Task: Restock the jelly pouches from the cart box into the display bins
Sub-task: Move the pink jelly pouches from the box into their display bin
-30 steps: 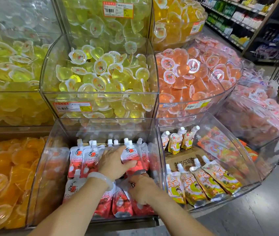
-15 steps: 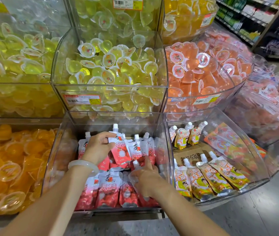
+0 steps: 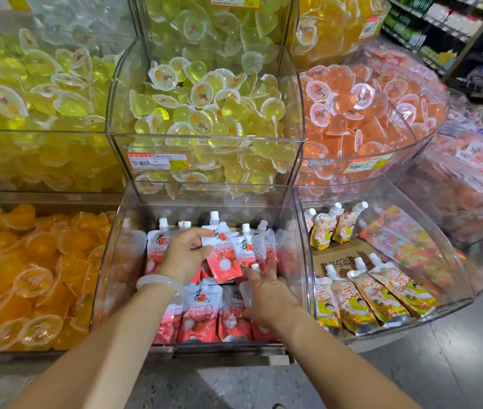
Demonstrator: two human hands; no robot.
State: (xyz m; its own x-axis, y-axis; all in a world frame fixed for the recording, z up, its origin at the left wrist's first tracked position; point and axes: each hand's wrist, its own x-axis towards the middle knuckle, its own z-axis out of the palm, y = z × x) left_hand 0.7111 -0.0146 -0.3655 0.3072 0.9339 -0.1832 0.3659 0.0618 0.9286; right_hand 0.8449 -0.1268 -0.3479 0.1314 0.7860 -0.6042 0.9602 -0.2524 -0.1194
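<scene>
Red-and-white spouted jelly pouches (image 3: pixel 201 317) lie in rows inside a clear display bin (image 3: pixel 122 261) at bottom centre. My left hand (image 3: pixel 182 255), with a pale bangle at the wrist, grips one red pouch (image 3: pixel 222 259), tilted and lifted above the back row. Lower and to the right, my right hand (image 3: pixel 266 293) rests with spread fingers on pouches of the front row, touching a white spout. The cart box is out of view.
The bin to the right (image 3: pixel 440 261) holds yellow-orange pouches (image 3: pixel 376 293) on cardboard. Bins of yellow-green (image 3: pixel 204 113), orange (image 3: pixel 27 276) and pink jelly cups (image 3: pixel 361 113) surround it. Grey floor runs along the front; store shelves stand far right.
My left hand moved from pressing on the back row to lifting one red pouch up and tilting it. My right hand shifted slightly back within the front row.
</scene>
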